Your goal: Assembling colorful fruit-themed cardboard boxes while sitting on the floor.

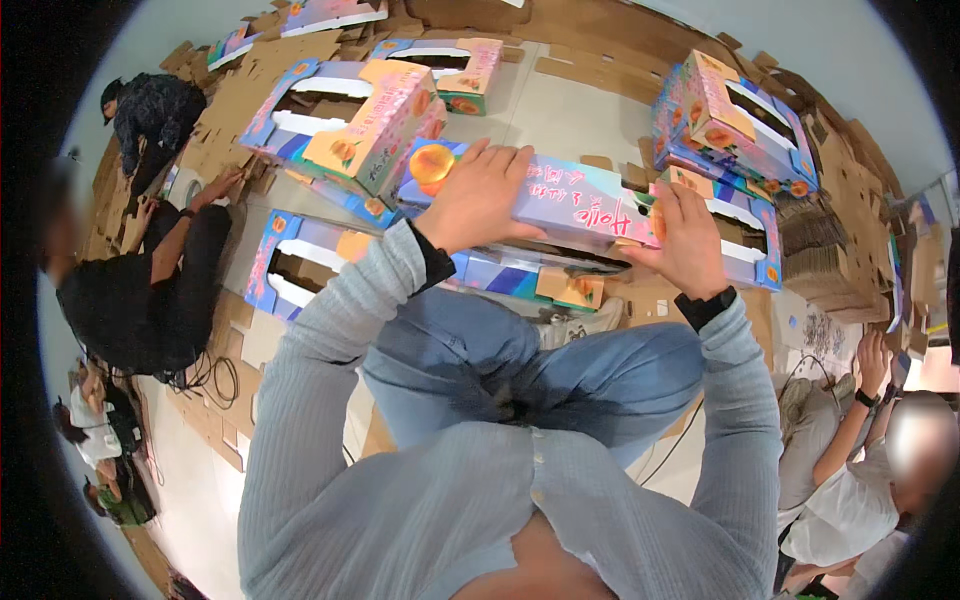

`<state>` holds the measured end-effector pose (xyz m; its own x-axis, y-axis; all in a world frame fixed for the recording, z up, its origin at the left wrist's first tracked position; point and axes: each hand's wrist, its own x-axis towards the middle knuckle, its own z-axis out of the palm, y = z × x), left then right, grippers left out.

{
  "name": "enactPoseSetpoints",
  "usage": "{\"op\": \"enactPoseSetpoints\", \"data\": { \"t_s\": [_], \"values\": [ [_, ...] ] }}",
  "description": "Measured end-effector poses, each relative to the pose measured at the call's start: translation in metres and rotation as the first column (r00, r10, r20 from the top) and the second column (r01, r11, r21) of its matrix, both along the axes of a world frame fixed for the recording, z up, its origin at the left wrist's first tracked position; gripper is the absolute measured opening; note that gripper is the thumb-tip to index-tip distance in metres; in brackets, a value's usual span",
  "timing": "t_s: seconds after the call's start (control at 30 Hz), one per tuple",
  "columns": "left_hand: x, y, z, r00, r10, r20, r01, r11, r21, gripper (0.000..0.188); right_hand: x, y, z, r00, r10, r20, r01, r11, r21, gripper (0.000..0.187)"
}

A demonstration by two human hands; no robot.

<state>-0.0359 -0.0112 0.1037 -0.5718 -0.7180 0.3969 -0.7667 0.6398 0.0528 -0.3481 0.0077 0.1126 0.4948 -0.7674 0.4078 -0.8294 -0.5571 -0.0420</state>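
- Spread across the far floor: flattened brown cardboard (590,40), running from the far left to the stacked sheets (830,270) at the right.
- Scattered over it, several assembled fruit cartons: a tall one (350,110) far left, a stacked pair (735,125) far right, another lying open (300,265) at near left.
- Seated around the edges, other people at work: a dark-clothed figure (150,290) on the left reaching toward cardboard, a white-shirted one (850,490) at near right.
- Centre, just beyond the blue-jeaned knees (520,370): the printed fruit carton (570,205), purple and pink with peach pictures, held level across the lap and clear of the floor.
- On its left end, left hand (480,200) laid flat on top, fingers spread and curling over the far edge.
- On its right end, right hand (690,240) wrapped over the top edge, fingers pressed down on the panel (thumb side hidden, so depth of hold unclear).
- Judged best for this step: keep both palms pressing evenly, square the long panel before creasing, and avoid crushing the open window side at the right.
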Motion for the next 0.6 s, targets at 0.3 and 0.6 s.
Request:
{"op": "enactPoseSetpoints", "data": {
  "t_s": [0.3,0.6],
  "values": [
    [0.082,0.008,0.019,0.979,0.040,0.202,-0.064,0.991,0.117,0.111,-0.036,0.006,0.014,0.997,0.076,-0.020,-0.070,0.970,0.233,0.107],
    [0.084,-0.006,0.003,0.995,-0.067,-0.068,0.073,0.993,0.095,0.099,-0.036,-0.003,0.005,1.000,0.012,-0.015,-0.008,0.975,0.223,0.093]
  ]
}}
